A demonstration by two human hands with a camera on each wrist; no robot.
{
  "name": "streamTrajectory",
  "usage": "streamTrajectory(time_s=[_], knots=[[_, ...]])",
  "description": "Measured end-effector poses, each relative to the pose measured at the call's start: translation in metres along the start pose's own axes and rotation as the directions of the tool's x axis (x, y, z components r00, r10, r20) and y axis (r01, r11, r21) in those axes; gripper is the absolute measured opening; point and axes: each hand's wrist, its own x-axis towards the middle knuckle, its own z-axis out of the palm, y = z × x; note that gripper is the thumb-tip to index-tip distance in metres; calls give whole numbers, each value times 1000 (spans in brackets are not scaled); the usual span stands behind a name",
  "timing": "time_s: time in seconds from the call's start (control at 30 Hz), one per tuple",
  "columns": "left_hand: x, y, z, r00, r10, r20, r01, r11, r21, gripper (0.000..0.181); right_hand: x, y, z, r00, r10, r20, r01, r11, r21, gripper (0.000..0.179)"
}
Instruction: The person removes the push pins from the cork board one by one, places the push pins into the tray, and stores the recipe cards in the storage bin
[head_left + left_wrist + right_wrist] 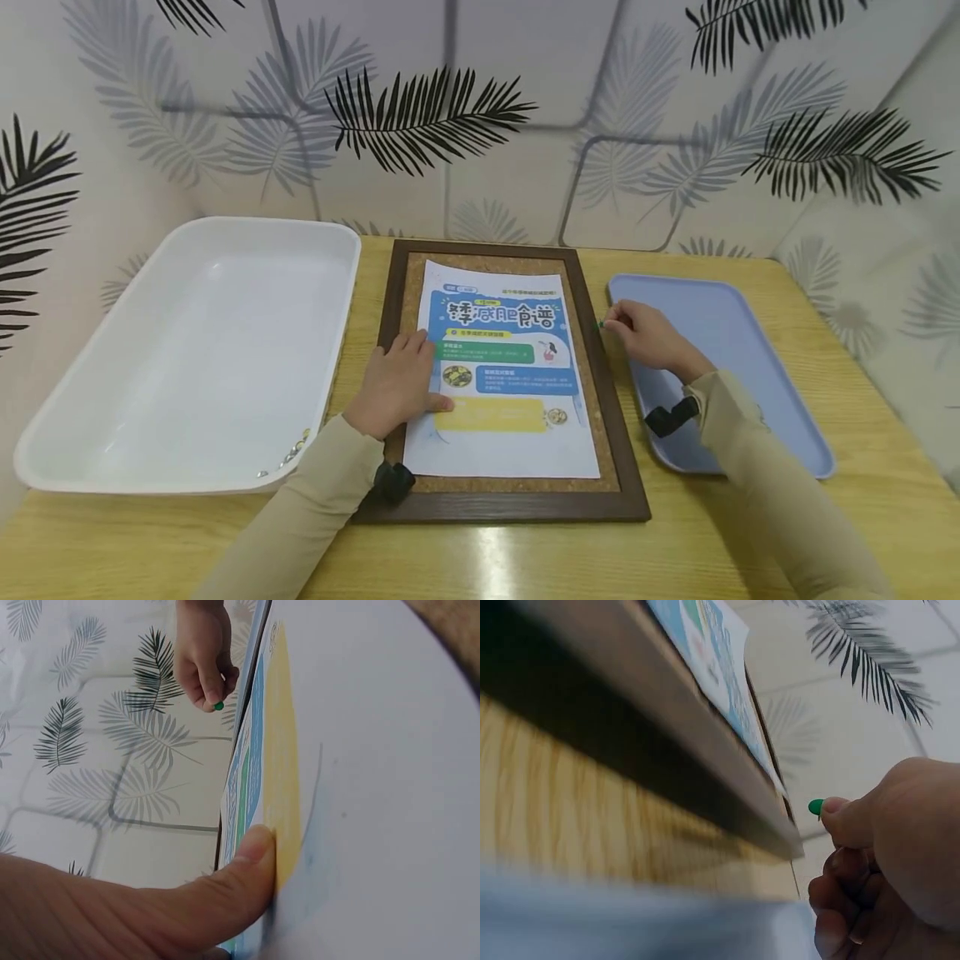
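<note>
A printed poster sheet [498, 454] with blue, green and yellow blocks lies on a cork board in a dark brown frame [633, 487]. My left hand [397, 379] rests on the sheet's left edge, thumb [251, 859] pressing the paper near the yellow block. Just past the frame's right side, my right hand [648, 333] pinches a green thumbtack [816, 806] between thumb and finger. In the right wrist view a short bit of its pin shows below the green head, apart from the board. The other right fingers are curled.
A large white tub [187, 375] stands left of the board, with several small shiny pieces [296, 446] in its near right corner. To the right lies a blue tray [716, 312], partly under my right forearm. A leaf-patterned wall [517, 192] rises behind the wooden table [570, 558].
</note>
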Motion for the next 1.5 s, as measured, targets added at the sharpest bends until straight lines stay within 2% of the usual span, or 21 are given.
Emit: streamTrajectory(time_s=[0.3,0.47,0.57,0.7,0.87,1.17,1.5], knots=[[4,2,0,1000,3,-22,-3,1000,5,89,-21,33,-19,994,100,-45,-102,994,-43,21],[9,6,-2,999,32,-39,-32,999,-6,89,-32,42,-32,983,175,-54,-179,981,-75,20],[9,6,-3,999,29,-32,-29,1000,-12,88,-34,45,-34,980,196,-40,-199,977,-81,21],[5,4,-3,1000,6,-15,-6,1000,2,88,-32,47,-28,980,198,-20,-199,977,-75,23],[4,3,-2,1000,9,0,-9,1000,7,87,-33,47,-25,978,206,-28,-208,975,-76,19],[-3,-4,-4,1000,-7,-5,8,1000,11,86,-25,40,-21,983,182,-16,-183,982,-49,16],[-1,2,-1,1000,8,6,-8,1000,20,88,-30,45,-15,983,175,-49,-178,983,-51,15]])
